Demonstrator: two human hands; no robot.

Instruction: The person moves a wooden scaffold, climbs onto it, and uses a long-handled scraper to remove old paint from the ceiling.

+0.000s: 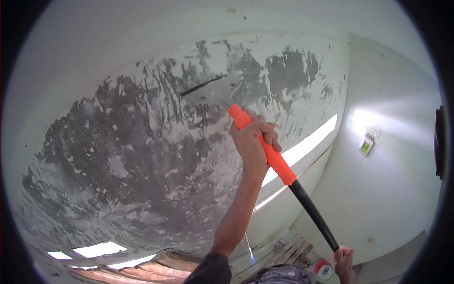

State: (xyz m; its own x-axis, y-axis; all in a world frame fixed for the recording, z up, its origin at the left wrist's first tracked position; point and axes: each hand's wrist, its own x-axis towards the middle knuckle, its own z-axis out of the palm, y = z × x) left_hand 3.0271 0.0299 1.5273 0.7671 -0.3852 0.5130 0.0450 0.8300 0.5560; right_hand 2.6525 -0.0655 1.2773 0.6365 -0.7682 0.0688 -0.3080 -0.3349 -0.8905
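Observation:
A long-handled scraper (279, 163) slants across the middle of the head view, with an orange grip and a black shaft. Its wide metal blade (213, 92) lies against or very near the ceiling (142, 156), where white coating is scraped off in large grey patches. My left hand (255, 137) is wrapped round the orange grip just below the blade. Down at the lower right, my right hand (344, 260) closes on the end of the black shaft.
At the right stands a pale wall (383, 189) with a small white-and-green box (365, 146) on it. Bright window openings (100, 249) show at the lower left, near a brown curtain-like sheet (165, 267). Below are wooden boards (293, 251) and a white container (325, 271).

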